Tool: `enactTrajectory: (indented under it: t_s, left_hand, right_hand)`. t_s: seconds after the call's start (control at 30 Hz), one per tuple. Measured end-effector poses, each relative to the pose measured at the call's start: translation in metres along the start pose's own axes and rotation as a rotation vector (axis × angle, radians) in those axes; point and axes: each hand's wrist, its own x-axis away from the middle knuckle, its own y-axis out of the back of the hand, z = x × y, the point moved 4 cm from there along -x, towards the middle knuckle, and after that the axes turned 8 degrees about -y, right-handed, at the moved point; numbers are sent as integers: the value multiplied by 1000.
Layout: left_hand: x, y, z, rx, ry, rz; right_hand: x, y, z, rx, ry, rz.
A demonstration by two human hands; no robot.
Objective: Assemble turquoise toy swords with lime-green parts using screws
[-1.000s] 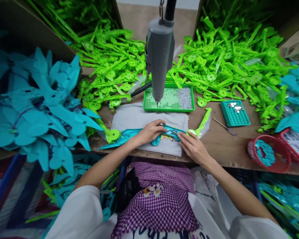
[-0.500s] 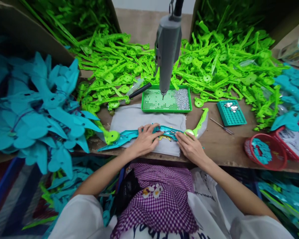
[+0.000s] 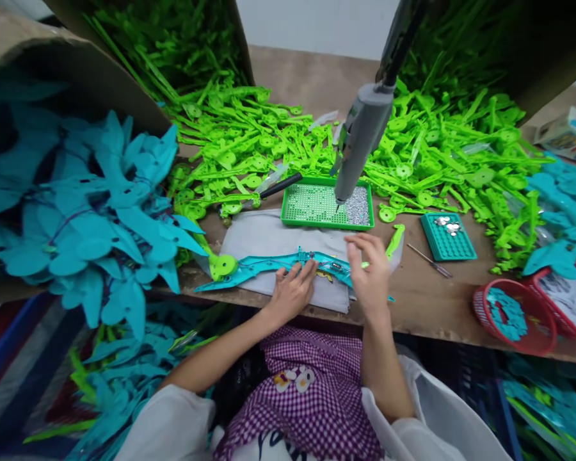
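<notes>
A long blue bow-shaped plastic part (image 3: 264,263) lies on a grey cloth (image 3: 249,232), with its hollow inside facing up and thin wires showing in it. Green arm pieces (image 3: 223,266) sit at both its ends. My left hand (image 3: 295,289) holds the blue part down near its middle, fingers bent over it. Raised above the part's right side is my right hand (image 3: 372,275), its thumb and fingers apart and nothing visible in them. A grey electric screwdriver (image 3: 362,144) hangs tilted beyond my hands, its bit over a green tray (image 3: 288,221) of small screws.
Green plastic parts (image 3: 264,141) are heaped across the back, blue parts (image 3: 96,211) at the left. To the right are a teal tray (image 3: 448,246) with shiny discs, a small screwdriver (image 3: 429,260) and a red basket (image 3: 540,317). A black-handled tool (image 3: 281,185) lies beside the screw tray.
My right hand has let go of the blue part's right side and risen. My left hand stays on the part. The view has shifted, and the hanging screwdriver now leans more.
</notes>
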Motion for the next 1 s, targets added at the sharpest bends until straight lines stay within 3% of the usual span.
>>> enactTrajectory:
  t_s: [0.1, 0.17, 0.3, 0.47, 0.63, 0.73, 0.8, 0.87, 1.0]
  left_hand:
    - [3, -1, 1, -4, 11, 7]
    - [5, -2, 1, 1, 17, 8]
    - [8, -3, 0, -16, -14, -27]
    - [6, -1, -1, -64, -71, -61]
    - [4, -2, 1, -75, -92, -84]
    - [6, -4, 2, -85, -107, -72]
    - [6, -5, 4, -83, -107, -72]
    - [6, -5, 5, -81, -100, -79]
    - [5, -5, 6, -96, -133, -104]
  right_hand:
    - [7, -38, -5, 185, 162, 384]
    - [14, -52, -15, 346, 248, 511]
    - [21, -63, -32, 539, 347, 633]
    - [27, -63, -39, 551, 319, 673]
    - [8, -57, -8, 308, 169, 523]
    - [-22, -43, 18, -30, 20, 232]
    - [-39, -24, 19, -215, -36, 66]
    - [-49, 4, 1, -246, -76, 0]
    - [-55, 91, -74, -21, -221, -88]
